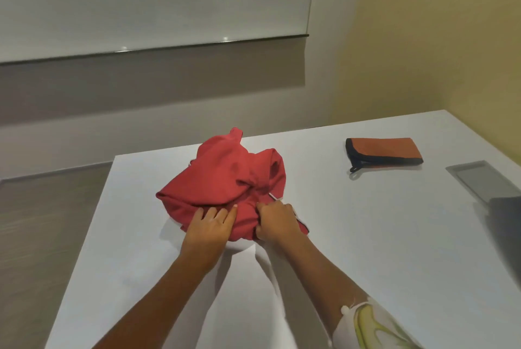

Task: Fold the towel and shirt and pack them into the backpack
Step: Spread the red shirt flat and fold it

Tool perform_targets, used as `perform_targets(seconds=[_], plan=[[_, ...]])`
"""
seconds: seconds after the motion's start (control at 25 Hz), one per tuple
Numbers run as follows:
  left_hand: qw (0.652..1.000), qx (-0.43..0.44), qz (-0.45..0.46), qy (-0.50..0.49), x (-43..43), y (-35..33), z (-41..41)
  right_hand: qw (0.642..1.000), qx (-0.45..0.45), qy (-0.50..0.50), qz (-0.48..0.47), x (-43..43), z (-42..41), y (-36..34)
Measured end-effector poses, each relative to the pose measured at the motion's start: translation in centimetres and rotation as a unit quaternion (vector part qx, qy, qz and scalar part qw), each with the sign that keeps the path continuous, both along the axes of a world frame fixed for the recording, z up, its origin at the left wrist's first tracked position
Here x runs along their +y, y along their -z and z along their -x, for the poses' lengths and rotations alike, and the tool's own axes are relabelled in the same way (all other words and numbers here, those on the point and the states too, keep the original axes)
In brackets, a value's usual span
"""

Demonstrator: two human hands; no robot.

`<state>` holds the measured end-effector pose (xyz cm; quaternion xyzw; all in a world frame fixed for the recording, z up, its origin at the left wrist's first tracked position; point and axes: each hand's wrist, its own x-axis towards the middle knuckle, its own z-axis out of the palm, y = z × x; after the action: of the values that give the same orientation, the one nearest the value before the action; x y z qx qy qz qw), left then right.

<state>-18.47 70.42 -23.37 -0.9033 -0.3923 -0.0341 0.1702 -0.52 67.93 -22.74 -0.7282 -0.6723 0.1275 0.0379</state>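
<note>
A soft red backpack [225, 179] lies crumpled on the white table [366, 236], with a small loop at its far end. My left hand [210, 229] rests flat on its near edge, fingers spread on the fabric. Right beside it, my right hand [275, 222] is clenched on a bunch of the red fabric, where a thin white edge shows. A folded orange towel [384, 151] with dark trim and a hanging loop lies apart at the far right. No shirt can be made out.
A grey flat panel [485, 179] is set into the table at the right edge, with a dark blurred object [504, 219] just in front of it. The table's left edge drops to a grey floor [42, 236]. A wall stands behind.
</note>
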Motion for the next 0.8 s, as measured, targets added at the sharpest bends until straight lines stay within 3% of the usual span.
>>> perform_targets(seconds=[0.12, 0.28, 0.6, 0.8], plan=[[0.997, -0.077, 0.017, -0.012, -4.2, 2.2, 1.9, 0.999, 0.038, 0.011, -0.012, -3.4, 1.5, 0.7], [0.99, -0.117, 0.071, -0.038, -9.6, 1.8, 2.6, 0.998, 0.043, 0.025, 0.049, -8.2, 3.0, 0.5], [0.986, -0.108, 0.122, 0.041, -18.2, 1.0, 6.4, 0.989, 0.071, 0.066, 0.112, -17.8, 5.0, -0.4], [0.985, -0.135, 0.092, 0.059, -19.0, -1.7, 8.4, 0.976, 0.108, 0.062, 0.178, -21.0, 5.7, -1.5]])
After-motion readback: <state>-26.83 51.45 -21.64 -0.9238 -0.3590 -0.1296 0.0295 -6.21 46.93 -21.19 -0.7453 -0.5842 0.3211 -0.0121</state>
